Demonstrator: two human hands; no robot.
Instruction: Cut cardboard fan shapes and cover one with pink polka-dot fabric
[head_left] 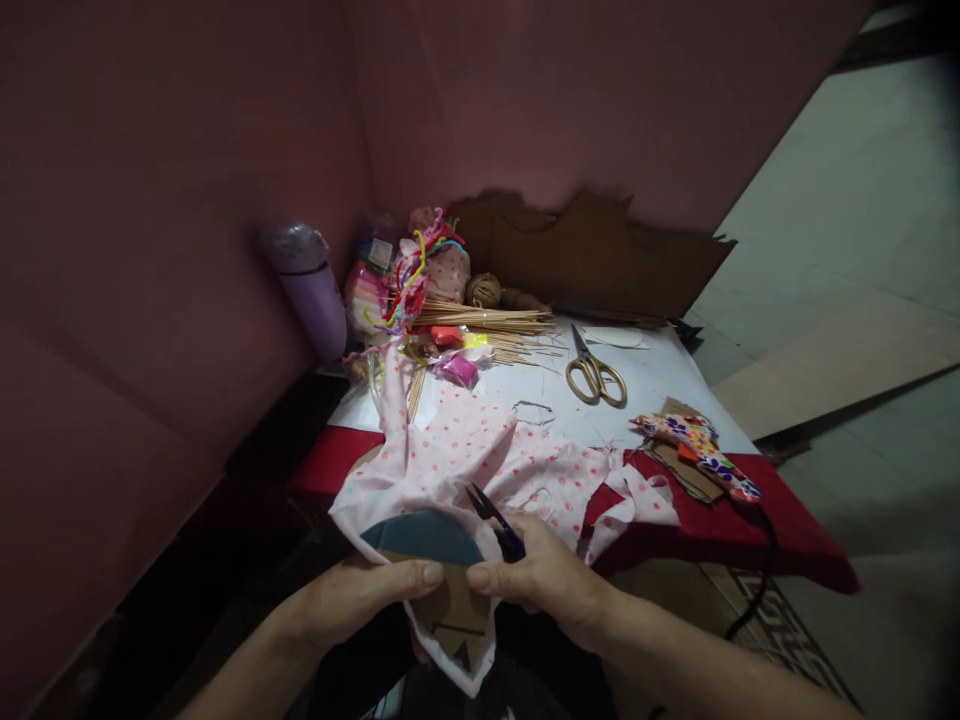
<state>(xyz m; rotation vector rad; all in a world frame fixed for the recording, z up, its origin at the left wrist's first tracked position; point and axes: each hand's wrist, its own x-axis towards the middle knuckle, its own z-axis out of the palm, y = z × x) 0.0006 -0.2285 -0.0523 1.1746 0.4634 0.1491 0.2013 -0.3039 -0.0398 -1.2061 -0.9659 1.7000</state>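
Observation:
Between my two hands is a rounded cardboard piece, brown with a dark blue-green upper part, narrowing to a point at the bottom. Pink dotted fabric wraps its lower edges and spreads onto the table beyond. My left hand grips the piece on the left, thumb flat on the cardboard and fingers hidden beneath. On the other side, my right hand pinches the edge with its thumb. It also keeps a small pair of dark scissors, blades pointing away to the upper left.
On the table lie gold-handled scissors, bundled wooden skewers, a twine ball and colourful pipe cleaners. A patterned glue gun rests on cardboard at right, its cord hanging off the edge. A purple bottle stands left.

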